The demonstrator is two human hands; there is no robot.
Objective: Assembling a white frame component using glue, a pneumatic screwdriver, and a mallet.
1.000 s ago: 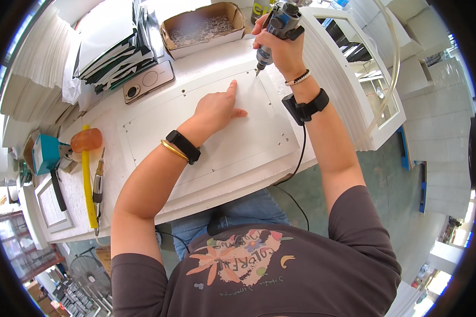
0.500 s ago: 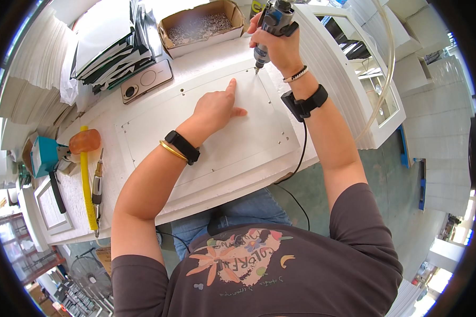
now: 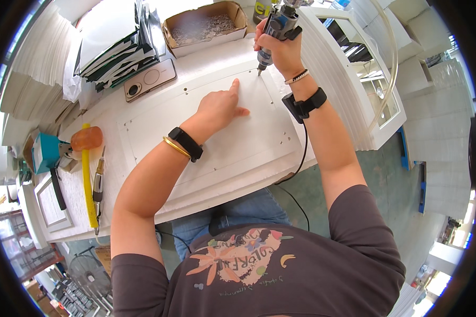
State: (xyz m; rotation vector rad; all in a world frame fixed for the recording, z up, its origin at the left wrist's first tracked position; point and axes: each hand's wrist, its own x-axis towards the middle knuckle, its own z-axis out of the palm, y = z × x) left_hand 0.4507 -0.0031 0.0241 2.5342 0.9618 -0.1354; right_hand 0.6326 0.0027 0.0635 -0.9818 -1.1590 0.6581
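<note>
Right hand [image 3: 280,50]: we grip a grey-blue cylindrical driver [image 3: 281,24] above the white rectangular panel [image 3: 254,132].
Left hand [image 3: 219,110]: digits apart, resting on it.

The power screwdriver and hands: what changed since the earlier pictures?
Nothing clearly moved; only the view shifts slightly. The left hand still lies on the white panel; the right hand still grips the power screwdriver, its bit near the panel's far right corner.
</note>
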